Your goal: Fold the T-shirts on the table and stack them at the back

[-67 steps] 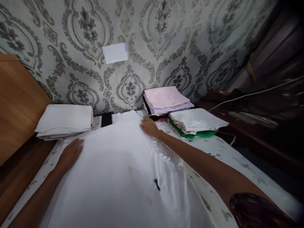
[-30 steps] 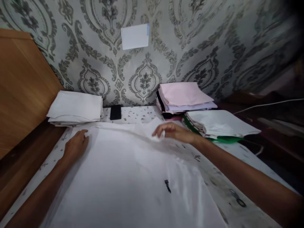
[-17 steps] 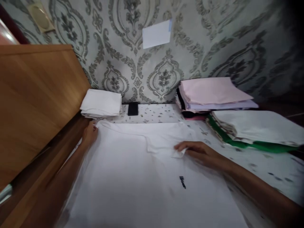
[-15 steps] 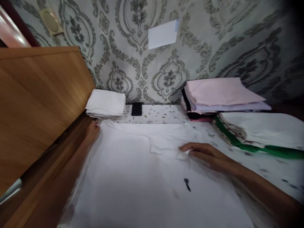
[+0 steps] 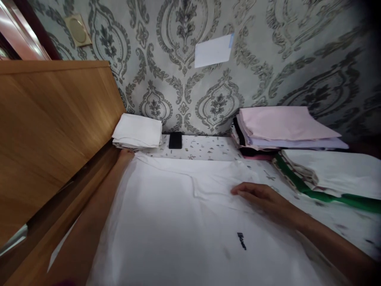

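White shirt lies spread out flat across a white printed cloth, filling the lower middle of the view, its far edge running nearly straight between the two hands. Small dark lettering shows on its right half, and a ridge-like crease bends down from the far left corner and then across toward the right hand.

The right hand reaches in from the right, thumb and forefinger narrow, the fingertips at the shirt's surface; whether they pinch the fabric, I cannot tell. The left hand is at the shirt's far left corner, dim and partly hidden, so its grip cannot be told either.

Beyond the left hand sits a folded white pile, with a flat black object just to its right. On the far right is a stack topped with pink cloth; nearer, a white folded piece lies over green cloth. A wooden panel stands at the left.
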The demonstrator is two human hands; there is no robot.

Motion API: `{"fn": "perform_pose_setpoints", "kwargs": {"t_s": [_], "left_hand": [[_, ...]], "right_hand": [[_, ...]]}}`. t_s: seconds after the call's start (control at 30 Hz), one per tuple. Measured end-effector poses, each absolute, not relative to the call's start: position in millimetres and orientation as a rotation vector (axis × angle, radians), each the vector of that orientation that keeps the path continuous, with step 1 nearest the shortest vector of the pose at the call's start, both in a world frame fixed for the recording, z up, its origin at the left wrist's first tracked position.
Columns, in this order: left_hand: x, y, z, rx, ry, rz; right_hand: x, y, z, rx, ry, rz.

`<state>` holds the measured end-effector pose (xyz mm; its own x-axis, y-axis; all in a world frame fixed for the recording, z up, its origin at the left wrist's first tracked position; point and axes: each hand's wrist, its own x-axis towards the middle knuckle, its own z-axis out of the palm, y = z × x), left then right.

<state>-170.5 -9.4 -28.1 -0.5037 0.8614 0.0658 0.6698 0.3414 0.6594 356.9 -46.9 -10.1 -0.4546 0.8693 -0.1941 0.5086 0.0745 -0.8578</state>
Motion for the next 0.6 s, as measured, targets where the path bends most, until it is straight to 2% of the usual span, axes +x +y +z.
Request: {"fn": "perform_pose_setpoints", "kwargs": {"t_s": [0.13,0.3,0.6], "left_hand": [[-184.7,-48.9,-18.9,1.357,2.16,1.061],[-205.4,-100.6,-12.6,1.299,2.068,1.002],[-183.1,-93.8,-28.0,1.102,2.229,0.919]], "right_hand": [[362.3,-45.5,-18.2,-1.387,-1.971,1.328],[366.6,-43.1,-24.7,-1.384,-1.947,1.248],[364.2,-50.1,-18.8,-1.403,-1.906,1.245]]}}
